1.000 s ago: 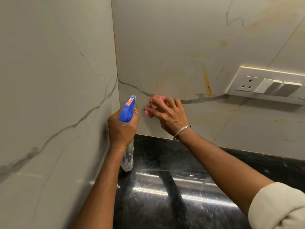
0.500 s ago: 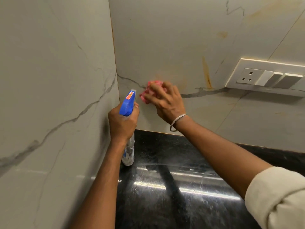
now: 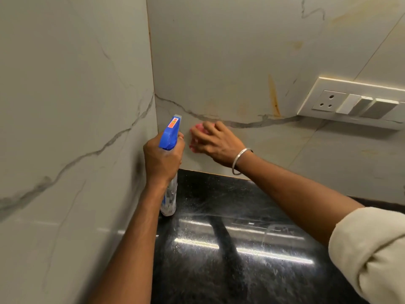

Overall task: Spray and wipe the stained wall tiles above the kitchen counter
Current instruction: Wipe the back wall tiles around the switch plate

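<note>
The wiping is under way low on the back wall tiles [image 3: 219, 62], just above the far left corner of the black surface [image 3: 230, 216]. The right hand [image 3: 215, 142] has its fingers [image 3: 215, 128] arched over a bunched pink cloth [image 3: 195, 137], gripping it and pressing it flat to the tile. The left hand [image 3: 163, 156] has its fingers [image 3: 180, 137] wrapped round the neck of the spray bottle [image 3: 169, 134], nozzle up and close beside the cloth; whether the bottle's base touches the surface cannot be told. To do this well, I judge the cloth needs firm, even pressure and overlapping strokes worked along the tile away from the corner, toward the orange streak [image 3: 274, 99] above the grey vein, which looks the heaviest mark. A stubborn stain like that probably wants a fresh spray and a moment to soak before rubbing. The socket and switch plate [image 3: 355, 104] sits near that streak, so the nozzle should point away from it and the cloth should stop short of its edge. Turning the cloth to a clean face would avoid smearing grime back.
</note>
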